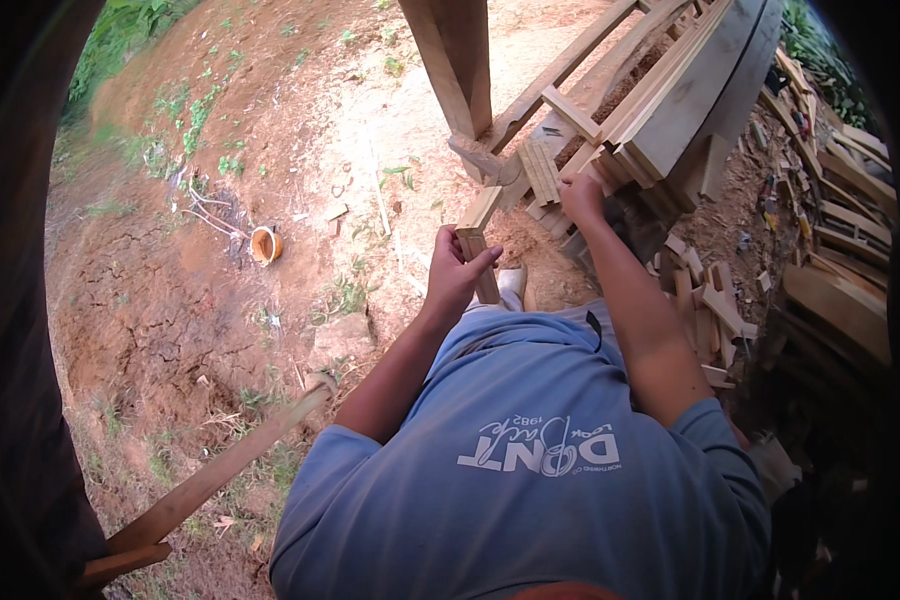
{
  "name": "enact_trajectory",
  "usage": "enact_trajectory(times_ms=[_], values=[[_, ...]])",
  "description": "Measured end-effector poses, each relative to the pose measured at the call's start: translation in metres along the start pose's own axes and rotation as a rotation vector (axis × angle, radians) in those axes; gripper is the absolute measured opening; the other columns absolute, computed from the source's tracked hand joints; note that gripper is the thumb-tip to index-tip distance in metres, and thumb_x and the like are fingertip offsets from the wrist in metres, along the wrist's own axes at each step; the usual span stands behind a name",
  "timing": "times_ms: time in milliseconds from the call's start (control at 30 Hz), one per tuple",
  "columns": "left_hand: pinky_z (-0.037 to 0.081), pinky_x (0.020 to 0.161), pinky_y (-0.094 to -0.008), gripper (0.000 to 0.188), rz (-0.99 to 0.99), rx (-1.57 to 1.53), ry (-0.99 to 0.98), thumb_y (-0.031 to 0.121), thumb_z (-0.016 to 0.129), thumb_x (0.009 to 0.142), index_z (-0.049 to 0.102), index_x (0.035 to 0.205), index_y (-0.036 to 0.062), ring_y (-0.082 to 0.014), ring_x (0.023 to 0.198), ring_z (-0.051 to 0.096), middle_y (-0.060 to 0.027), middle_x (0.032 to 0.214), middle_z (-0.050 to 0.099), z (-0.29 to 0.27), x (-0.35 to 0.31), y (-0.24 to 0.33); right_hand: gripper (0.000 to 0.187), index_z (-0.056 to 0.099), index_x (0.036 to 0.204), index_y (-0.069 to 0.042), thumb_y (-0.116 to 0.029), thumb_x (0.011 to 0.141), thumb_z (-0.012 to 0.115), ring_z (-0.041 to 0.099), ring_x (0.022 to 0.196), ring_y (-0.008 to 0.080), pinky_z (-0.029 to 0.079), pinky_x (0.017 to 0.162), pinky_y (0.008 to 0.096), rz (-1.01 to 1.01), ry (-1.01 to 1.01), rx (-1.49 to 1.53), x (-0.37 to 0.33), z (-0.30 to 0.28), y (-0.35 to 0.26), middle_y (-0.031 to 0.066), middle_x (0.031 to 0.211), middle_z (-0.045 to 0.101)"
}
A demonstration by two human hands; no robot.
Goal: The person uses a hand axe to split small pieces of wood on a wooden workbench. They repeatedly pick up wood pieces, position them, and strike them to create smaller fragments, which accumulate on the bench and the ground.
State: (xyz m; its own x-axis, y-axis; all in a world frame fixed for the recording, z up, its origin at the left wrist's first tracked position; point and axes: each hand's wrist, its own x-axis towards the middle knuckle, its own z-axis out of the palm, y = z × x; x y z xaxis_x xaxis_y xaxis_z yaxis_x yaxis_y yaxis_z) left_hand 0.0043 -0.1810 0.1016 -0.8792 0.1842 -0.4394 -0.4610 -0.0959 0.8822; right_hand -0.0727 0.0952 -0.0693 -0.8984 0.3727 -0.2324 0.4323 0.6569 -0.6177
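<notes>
the left hand (452, 275) is closing around a few short wooden slats (478, 240), fingers wrapped on the lower part, so the bundle is standing almost upright above the fist. the right hand (582, 197) is reaching farther forward and is resting on the ends of the stacked planks (660, 110), which are lying across a rough wooden frame (530, 95); i cannot tell if these fingers are gripping a piece or only pressing on it, because the hand is seen from behind. so the two hands are apart, the left one clamped on the slats, the right one touching the stack. more small slats (540, 170) are lying between both hands, a little ahead of the left one. to the right of the right hand, offcuts (710, 300) are lying scattered on the ground. far to the left of the left hand, an orange bowl (266, 244) is sitting on the bare earth. in my judgement, for doing this well the left hand should be keeping the slats even at their ends and squeezed tight, so none is slipping down, while the right hand is pulling one piece at a time, straight out, without disturbing the stack above it.
</notes>
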Motion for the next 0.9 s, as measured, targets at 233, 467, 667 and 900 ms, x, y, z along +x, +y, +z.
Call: enact_trajectory(times_ms=[233, 467, 667, 900], values=[[0.060, 0.078, -0.0360, 0.042, -0.075, -0.066, 0.011, 0.011, 0.079, 0.093, 0.048, 0.121, 0.0016, -0.0194, 0.088, 0.070, -0.0105, 0.100, 0.066, -0.005, -0.004, 0.005, 0.020, 0.079, 0.098, 0.001, -0.017, 0.090, 0.073, 0.072, 0.054, 0.0237, 0.058, 0.056, 0.0357, 0.025, -0.021, 0.050, 0.000, 0.001, -0.004, 0.0155, 0.076, 0.075], [0.060, 0.079, -0.0358, 0.041, -0.066, -0.080, 0.030, 0.009, 0.077, 0.094, 0.050, 0.123, 0.0006, -0.0198, 0.089, 0.070, -0.0105, 0.099, 0.067, -0.011, -0.001, 0.005, 0.015, 0.071, 0.090, 0.001, -0.014, 0.094, 0.068, 0.072, 0.056, 0.0256, 0.058, 0.056, 0.0368, 0.010, 0.065, -0.044, 0.005, 0.015, 0.007, 0.0149, 0.073, 0.073], [0.059, 0.082, -0.0369, 0.040, -0.077, -0.157, 0.041, 0.012, 0.076, 0.095, 0.050, 0.124, 0.0007, -0.0192, 0.091, 0.069, -0.0101, 0.101, 0.065, -0.020, 0.000, 0.002, 0.015, 0.065, 0.098, 0.000, -0.015, 0.094, 0.067, 0.073, 0.089, 0.0398, 0.059, 0.078, 0.0464, -0.039, 0.044, -0.212, -0.010, -0.002, -0.016, 0.0237, 0.092, 0.072], [0.059, 0.084, -0.0413, 0.036, -0.074, -0.310, 0.010, 0.014, 0.070, 0.098, 0.048, 0.124, 0.0006, -0.0220, 0.092, 0.068, -0.0110, 0.106, 0.061, -0.019, 0.005, 0.003, 0.017, 0.062, 0.103, 0.000, -0.012, 0.092, 0.069, 0.072, 0.090, 0.0405, 0.058, 0.077, 0.0469, -0.080, 0.155, -0.086, -0.023, -0.024, -0.023, 0.0227, 0.096, 0.071]])
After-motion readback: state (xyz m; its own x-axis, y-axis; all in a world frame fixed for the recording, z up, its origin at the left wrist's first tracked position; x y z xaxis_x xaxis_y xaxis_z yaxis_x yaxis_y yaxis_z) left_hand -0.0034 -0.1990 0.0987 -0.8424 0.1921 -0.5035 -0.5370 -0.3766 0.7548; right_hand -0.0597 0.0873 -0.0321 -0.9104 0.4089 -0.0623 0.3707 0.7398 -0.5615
